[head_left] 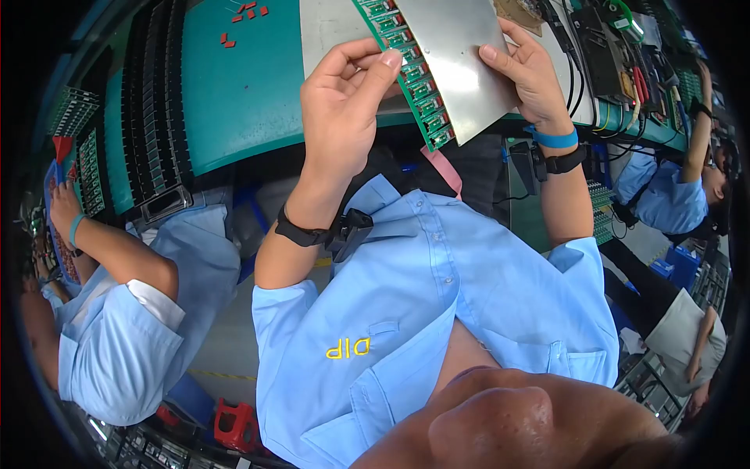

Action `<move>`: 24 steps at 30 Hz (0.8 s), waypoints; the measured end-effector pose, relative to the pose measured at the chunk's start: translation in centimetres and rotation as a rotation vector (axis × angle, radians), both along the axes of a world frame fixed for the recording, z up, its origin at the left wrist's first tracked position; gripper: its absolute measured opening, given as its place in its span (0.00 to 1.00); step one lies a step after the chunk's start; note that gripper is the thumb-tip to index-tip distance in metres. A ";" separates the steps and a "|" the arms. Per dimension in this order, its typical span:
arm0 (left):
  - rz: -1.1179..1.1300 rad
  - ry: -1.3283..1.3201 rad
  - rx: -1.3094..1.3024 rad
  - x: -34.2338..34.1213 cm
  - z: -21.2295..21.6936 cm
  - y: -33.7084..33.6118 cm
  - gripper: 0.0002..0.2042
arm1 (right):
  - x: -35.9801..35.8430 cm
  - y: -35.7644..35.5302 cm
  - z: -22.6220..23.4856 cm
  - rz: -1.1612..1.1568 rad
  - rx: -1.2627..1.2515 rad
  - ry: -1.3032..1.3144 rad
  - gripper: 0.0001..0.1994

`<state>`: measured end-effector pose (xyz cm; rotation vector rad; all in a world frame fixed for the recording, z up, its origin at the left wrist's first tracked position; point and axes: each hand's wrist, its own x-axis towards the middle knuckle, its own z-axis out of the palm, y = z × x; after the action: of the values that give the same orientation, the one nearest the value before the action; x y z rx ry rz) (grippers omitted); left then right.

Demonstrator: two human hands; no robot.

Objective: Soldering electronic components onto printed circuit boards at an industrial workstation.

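A flat silver metal plate [461, 55] with a strip of green circuit boards [414, 78] along its left edge is held up over the bench edge. My left hand [344, 102] grips it at the left, thumb pressed on the green strip. My right hand [527, 70] holds its right side, fingers on the metal face. Both wrists wear black straps; the right wrist also has a blue band [553, 139].
A teal bench [242, 86] carries small red parts [242, 14] and rows of black trays [152, 102]. A person in light blue [133, 313] works at my left, another [672, 195] at my right. Cables and tools [617, 55] lie at the upper right.
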<state>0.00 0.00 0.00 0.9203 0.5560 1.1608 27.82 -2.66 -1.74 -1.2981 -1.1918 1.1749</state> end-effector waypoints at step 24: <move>0.045 0.064 0.102 1.7 1.0 0.0 0.17 | -1.0 -0.8 0.9 -0.076 0.082 0.058 0.34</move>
<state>1.70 -0.03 0.99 1.0397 0.5762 1.2121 26.80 -3.43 -0.81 -1.2292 -1.1274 1.0901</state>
